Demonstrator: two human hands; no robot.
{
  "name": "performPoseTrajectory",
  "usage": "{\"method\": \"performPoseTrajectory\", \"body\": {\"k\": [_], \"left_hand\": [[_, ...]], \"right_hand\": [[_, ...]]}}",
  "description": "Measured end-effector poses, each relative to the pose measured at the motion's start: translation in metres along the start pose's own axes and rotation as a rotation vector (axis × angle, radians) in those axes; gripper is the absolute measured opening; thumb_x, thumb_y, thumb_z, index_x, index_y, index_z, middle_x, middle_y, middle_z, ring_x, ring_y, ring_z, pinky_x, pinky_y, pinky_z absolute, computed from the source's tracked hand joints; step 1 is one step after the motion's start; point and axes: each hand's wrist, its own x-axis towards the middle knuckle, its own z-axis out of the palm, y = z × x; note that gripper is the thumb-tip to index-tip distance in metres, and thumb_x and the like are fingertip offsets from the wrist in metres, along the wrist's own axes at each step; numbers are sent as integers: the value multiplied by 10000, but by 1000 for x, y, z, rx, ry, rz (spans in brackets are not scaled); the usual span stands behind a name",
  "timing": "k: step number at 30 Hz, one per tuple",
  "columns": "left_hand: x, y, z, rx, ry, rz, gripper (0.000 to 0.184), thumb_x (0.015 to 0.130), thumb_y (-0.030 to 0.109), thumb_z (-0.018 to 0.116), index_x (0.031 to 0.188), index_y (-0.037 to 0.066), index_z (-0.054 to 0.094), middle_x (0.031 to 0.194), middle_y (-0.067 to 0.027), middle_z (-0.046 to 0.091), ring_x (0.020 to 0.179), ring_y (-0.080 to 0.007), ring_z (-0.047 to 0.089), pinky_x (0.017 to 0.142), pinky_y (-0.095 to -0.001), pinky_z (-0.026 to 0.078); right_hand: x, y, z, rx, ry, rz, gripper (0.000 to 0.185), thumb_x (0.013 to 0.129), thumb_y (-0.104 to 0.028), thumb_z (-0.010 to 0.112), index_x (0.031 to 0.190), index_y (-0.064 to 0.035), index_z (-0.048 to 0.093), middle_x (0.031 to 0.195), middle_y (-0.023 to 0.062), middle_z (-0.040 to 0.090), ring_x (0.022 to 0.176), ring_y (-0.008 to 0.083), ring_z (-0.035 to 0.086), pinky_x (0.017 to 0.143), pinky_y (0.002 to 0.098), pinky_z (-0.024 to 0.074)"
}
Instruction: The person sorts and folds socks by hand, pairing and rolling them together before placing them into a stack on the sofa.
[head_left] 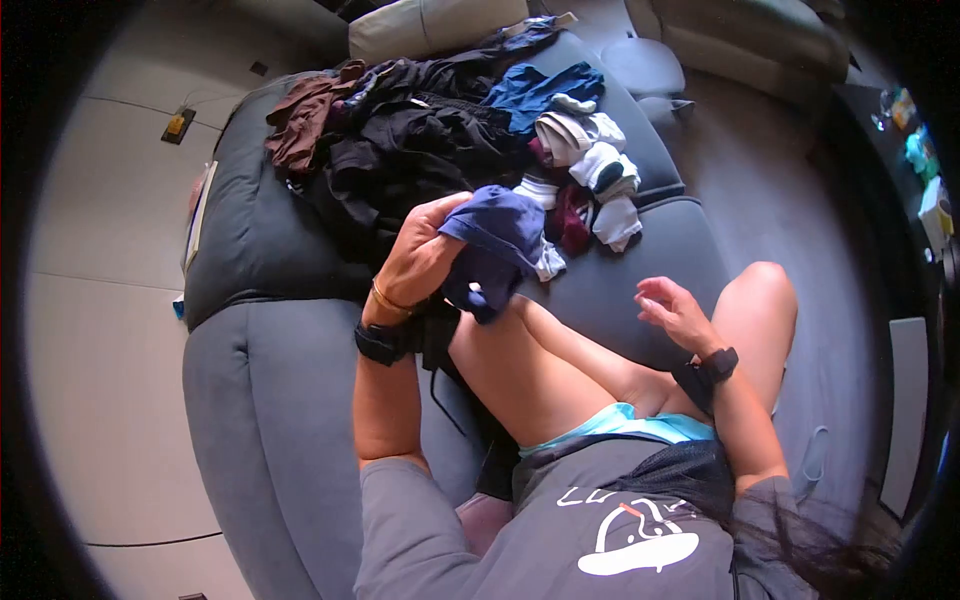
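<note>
My left hand (425, 240) is closed on a bunched navy garment (495, 225) held above my thigh. Its exact kind cannot be made out; a small white tag shows near its lower end. My right hand (680, 315) hovers over my lap, fingers loosely bent and apart, holding nothing. Just beyond the garment lie folded socks, some white (617, 222), some maroon (571, 218). Behind my left hand spreads a heap of black clothing (410, 160), with a brown garment (305, 120) on its left and a blue one (545, 92) on its right.
I sit on a grey sofa (225, 400) whose seat carries the laundry. A pale wall (120, 350) with an outlet (178, 126) runs along the left. To the right are the floor (745, 190) and a dark cabinet (870, 130) with small items on it.
</note>
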Motion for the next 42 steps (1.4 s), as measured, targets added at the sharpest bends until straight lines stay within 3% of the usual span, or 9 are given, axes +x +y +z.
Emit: {"method": "performPoseTrajectory", "body": {"k": [6,11,13,16,19,25,32,35,42], "left_hand": [[15,8,75,-537,-100,414,383,943,190,518,1224,-68,491,1102,-111,615,978,-178,609,858,-282,493],[81,-88,105,-493,-79,-103,178,919,82,516,1026,-27,606,920,-43,650,806,-106,606,713,-213,485],[95,-163,100,34,49,-358,191,885,132,555,1037,18,574,922,-48,638,780,-118,602,665,-264,503],[89,-231,114,549,536,54,218,840,151,580,960,-30,579,822,-131,646,767,-216,635,689,-316,502],[79,-213,136,-59,315,-195,180,894,158,548,924,-14,590,809,-98,648,671,-160,633,620,-278,510],[69,-194,178,-259,-154,-322,238,936,257,537,936,24,586,798,-34,627,639,-94,614,590,-215,510],[75,-188,175,-153,-48,-301,293,895,256,597,1038,1,585,851,-42,628,714,-99,601,621,-211,490],[78,-230,171,85,-21,-162,181,852,131,573,964,-4,621,767,11,602,651,-70,542,573,-205,456],[76,-188,160,-1064,-148,-373,286,897,280,585,1055,44,560,929,-57,646,731,-114,632,653,-248,538]], "right_hand": [[-22,-20,-15,158,158,123,523,952,-326,488,1360,-35,337,1174,107,532,938,192,584,799,319,491],[-27,-39,-39,995,143,163,460,984,-387,381,1219,-13,509,1113,100,599,976,227,564,905,312,449],[-26,-4,-84,696,264,144,417,975,-349,428,1208,-15,521,1067,86,607,922,181,571,810,301,476],[-31,29,-99,244,450,174,386,944,-302,505,1202,-16,529,1004,63,613,849,132,561,711,251,473],[-34,30,-93,0,463,197,363,902,-244,573,1177,-8,547,950,46,610,808,104,543,666,219,459],[-26,10,-59,-20,320,88,299,871,-175,614,1090,27,584,987,63,622,887,115,554,809,272,459],[-28,-30,-2,-962,95,-383,296,746,-53,623,1032,-127,637,970,118,549,927,303,533,793,385,471],[-28,-18,8,-866,113,-347,198,827,-186,627,995,-83,646,1003,148,536,934,318,537,814,385,468],[-23,-25,-8,-535,451,-26,248,852,-250,637,940,-18,623,945,164,593,895,258,597,793,367,470]]}}
